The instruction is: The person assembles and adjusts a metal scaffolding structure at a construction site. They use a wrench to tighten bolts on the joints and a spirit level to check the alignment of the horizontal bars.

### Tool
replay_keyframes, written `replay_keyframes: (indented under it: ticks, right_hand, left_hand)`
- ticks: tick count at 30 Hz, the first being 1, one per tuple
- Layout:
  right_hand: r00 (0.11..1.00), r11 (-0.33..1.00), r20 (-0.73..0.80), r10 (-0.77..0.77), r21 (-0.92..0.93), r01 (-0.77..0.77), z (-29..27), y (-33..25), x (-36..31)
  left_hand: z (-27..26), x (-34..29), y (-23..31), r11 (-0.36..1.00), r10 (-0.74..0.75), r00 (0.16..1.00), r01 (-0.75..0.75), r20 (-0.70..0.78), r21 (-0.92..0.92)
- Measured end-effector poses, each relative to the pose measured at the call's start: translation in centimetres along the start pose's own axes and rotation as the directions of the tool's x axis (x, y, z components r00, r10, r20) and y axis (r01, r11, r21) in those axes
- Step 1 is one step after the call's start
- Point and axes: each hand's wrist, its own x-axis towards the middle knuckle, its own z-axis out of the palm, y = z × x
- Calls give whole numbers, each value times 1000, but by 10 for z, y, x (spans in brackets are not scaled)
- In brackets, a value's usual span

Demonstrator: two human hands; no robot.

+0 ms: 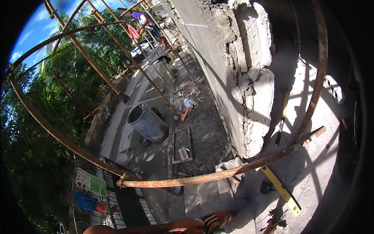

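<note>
My left forearm comes in along the lower edge, and my left hand [215,221], in an orange and black striped glove, lies low by the grey concrete slabs [202,197] below a rusty scaffold pipe [218,176]. Whether the hand holds anything is hidden at the frame's edge. A yellow spirit level [281,189] lies on the concrete ledge to the right of the hand. My right hand is out of sight.
A rough concrete block wall [249,82] rises ahead. Rusty scaffold pipes [97,70] cross the view. Far below stand a grey barrel [148,124] and a wooden frame [182,145] on dirt. Another person [145,24] works on distant scaffolding. Trees fill the left.
</note>
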Motion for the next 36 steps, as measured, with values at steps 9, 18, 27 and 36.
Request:
replay_keyframes:
  ticks: [9, 18, 27, 36]
  right_hand:
    - [994, 888, 109, 19, 455, -67, 3, 100, -33]
    - [872, 153, 475, -118, 877, -456, -157, 70, -271]
    - [803, 348, 415, -427, 895, -278, -317, -68, -292]
    - [795, 337, 477, -375, 869, -363, -386, -176, -238]
  left_hand:
    - [-1, 5, 11, 984, -133, 991, 133, -3, 115]
    - [-6, 36, 103, 988, 43, 999, -47, -32, -145]
    - [-29, 90, 179, 731, 243, 945, -327, -218, -599]
    - [-162, 140, 264, 629, 209, 975, -195, -78, -752]
